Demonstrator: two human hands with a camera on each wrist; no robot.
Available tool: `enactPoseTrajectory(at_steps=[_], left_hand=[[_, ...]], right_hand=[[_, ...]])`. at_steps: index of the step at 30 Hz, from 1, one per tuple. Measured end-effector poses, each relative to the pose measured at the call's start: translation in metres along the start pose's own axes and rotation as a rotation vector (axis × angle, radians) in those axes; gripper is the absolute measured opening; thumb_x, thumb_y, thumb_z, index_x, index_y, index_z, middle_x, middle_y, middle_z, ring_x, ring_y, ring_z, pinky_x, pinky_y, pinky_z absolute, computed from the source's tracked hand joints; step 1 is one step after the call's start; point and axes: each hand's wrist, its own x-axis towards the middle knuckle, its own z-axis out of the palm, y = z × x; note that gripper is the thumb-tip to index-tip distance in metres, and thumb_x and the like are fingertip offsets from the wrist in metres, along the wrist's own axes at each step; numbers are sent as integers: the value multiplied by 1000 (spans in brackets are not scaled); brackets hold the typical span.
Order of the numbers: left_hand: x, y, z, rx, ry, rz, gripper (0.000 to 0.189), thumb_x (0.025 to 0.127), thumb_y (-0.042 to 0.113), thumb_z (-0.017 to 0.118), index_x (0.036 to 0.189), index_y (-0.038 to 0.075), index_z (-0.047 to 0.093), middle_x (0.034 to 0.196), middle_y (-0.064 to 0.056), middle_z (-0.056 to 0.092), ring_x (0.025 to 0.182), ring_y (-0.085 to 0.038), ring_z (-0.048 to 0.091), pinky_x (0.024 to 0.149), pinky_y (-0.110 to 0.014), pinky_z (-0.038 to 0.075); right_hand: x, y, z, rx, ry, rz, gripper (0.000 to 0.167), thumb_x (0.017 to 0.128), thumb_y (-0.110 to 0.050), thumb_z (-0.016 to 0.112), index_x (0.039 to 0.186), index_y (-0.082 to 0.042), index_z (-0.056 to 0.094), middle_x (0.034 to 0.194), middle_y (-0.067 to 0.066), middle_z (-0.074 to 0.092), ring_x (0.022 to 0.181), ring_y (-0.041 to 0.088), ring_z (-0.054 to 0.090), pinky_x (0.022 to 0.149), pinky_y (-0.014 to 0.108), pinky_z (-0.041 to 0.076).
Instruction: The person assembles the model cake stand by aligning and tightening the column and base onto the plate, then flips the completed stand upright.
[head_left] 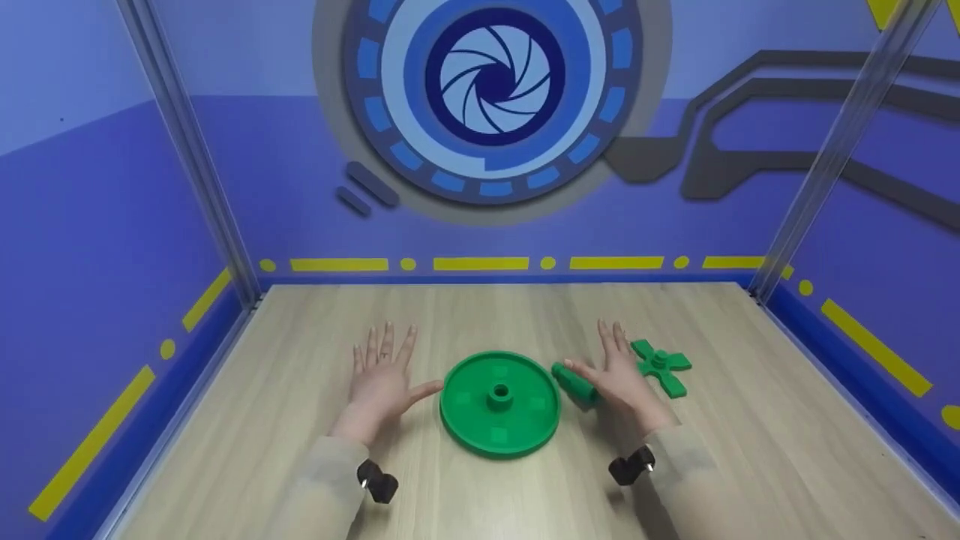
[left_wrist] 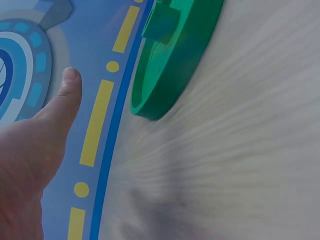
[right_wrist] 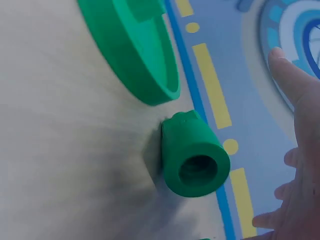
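A round green dish (head_left: pixel 469 424) with a raised rim and a hollow central post lies on the table between the hands. My left hand (head_left: pixel 381 386) is spread flat to its left, thumb pointing at the rim; the left wrist view shows that thumb apart from the dish (left_wrist: pixel 185 75). On the right side, my right hand (head_left: pixel 621 379) hovers with fingers extended, holding nothing. A green cylinder (head_left: pixel 574 382) lies partly behind its thumb; in the right wrist view the cylinder (right_wrist: pixel 187 135) shows an open hollow end. Right of that hand lies a green four-armed cross piece (head_left: pixel 671 360) with a central stub.
The wooden tabletop (head_left: pixel 765 465) is enclosed by a blue printed back wall (head_left: pixel 285 187) and side walls. Metal posts stand at both far corners, the left post (head_left: pixel 195 150) among them. A dark wrist camera (head_left: pixel 379 481) is strapped to each sleeve.
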Motion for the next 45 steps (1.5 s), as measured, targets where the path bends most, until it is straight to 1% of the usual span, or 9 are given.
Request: enactPoseTrajectory(at_steps=[4, 8, 12, 16, 21, 25, 30, 36, 45], left_hand=[[-5, 5, 9, -61, 10, 11, 107, 88, 71, 64, 167, 21, 12, 173, -22, 1, 160, -46, -5, 127, -70, 1], [-9, 10, 19, -108, 5, 5, 106, 88, 70, 65, 167, 21, 13, 173, -22, 2, 160, -46, -5, 128, -69, 3], [-13, 15, 29, -162, -6, -15, 105, 89, 67, 67, 167, 22, 13, 173, -21, 3, 160, -46, -5, 128, -68, 3], [-18, 16, 39, -209, -10, -35, 104, 88, 67, 68, 167, 21, 16, 173, -21, 4, 160, -46, -4, 128, -68, 2], [-24, 18, 47, -245, -26, -49, 102, 88, 67, 68, 166, 20, 20, 173, -23, 8, 160, -49, -1, 127, -69, 2], [-28, 20, 50, -273, -62, -45, 100, 88, 66, 70, 165, 21, 24, 172, -24, 11, 159, -50, 1, 126, -70, 1], [-31, 21, 55, -311, -107, -31, 100, 87, 66, 70, 164, 19, 28, 171, -26, 14, 159, -51, 2, 126, -71, 1], [-31, 20, 61, -329, -128, -32, 97, 89, 66, 68, 163, 18, 30, 171, -26, 16, 159, -51, 2, 126, -71, -2], [-33, 18, 64, -328, -111, -22, 92, 90, 66, 67, 163, 22, 33, 170, -26, 18, 159, -51, 2, 126, -70, -3]], right_hand=[[-5, 5, 8, 131, 30, -2, 103, 95, -55, 68, 167, -14, 7, 174, 20, -5, 159, 48, 1, 125, 71, 16], [-11, 10, 17, 265, 53, 12, 98, 94, -45, 74, 166, -15, 15, 174, 19, 2, 159, 47, 10, 126, 68, 18], [-16, 15, 25, 381, 68, 23, 95, 92, -36, 78, 165, -15, 22, 173, 20, 11, 157, 48, 20, 123, 67, 27], [-20, 19, 31, 432, 79, 6, 92, 91, -29, 81, 163, -13, 27, 170, 22, 19, 153, 49, 29, 119, 65, 36], [-21, 23, 34, 424, 94, -15, 84, 89, -21, 83, 159, -11, 37, 165, 20, 34, 149, 46, 38, 117, 62, 41], [-20, 25, 37, 407, 92, -7, 78, 87, -17, 84, 154, -8, 44, 159, 19, 45, 145, 43, 45, 115, 59, 44], [-19, 29, 39, 394, 95, -7, 74, 85, -13, 85, 150, -7, 50, 152, 20, 53, 139, 42, 50, 115, 58, 43], [-19, 30, 42, 373, 106, -2, 69, 84, -9, 85, 145, -5, 54, 144, 20, 59, 136, 39, 53, 117, 55, 41], [-19, 31, 43, 357, 116, 37, 64, 84, -3, 83, 141, -2, 55, 142, 22, 58, 138, 40, 50, 120, 56, 37]])
